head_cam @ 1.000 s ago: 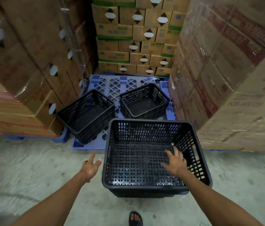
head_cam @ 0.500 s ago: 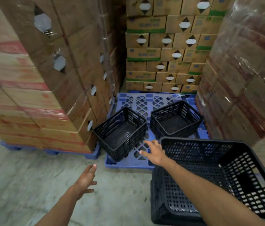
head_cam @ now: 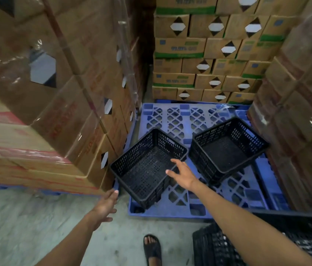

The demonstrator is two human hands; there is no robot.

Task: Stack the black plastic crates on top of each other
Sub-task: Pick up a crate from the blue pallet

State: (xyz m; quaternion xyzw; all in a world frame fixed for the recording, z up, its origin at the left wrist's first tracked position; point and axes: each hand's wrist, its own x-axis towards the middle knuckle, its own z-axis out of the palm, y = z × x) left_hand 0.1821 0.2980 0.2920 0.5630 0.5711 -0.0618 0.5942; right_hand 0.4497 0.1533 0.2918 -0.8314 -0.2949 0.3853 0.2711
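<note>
Both reaching with fingers spread and empty, the right hand (head_cam: 183, 174) is hovering over the near crate (head_cam: 147, 166) while the left hand (head_cam: 105, 205) is nearing its seven-o'clock corner. A second crate (head_cam: 228, 148) is sitting at two o'clock on the blue pallet (head_cam: 180, 206); both are awaiting stacking onto the crate (head_cam: 266, 244) at five o'clock.

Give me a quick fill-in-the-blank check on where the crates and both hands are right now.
1. The two open crates ahead, the left crate and the right crate, rest on a pallet coloured ____.
2. The right hand is open over the near rim of the ____ crate.
3. The left hand holds ____.
4. The foot on the concrete floor wears a black ____.

Missing words: blue; left; nothing; sandal
</note>
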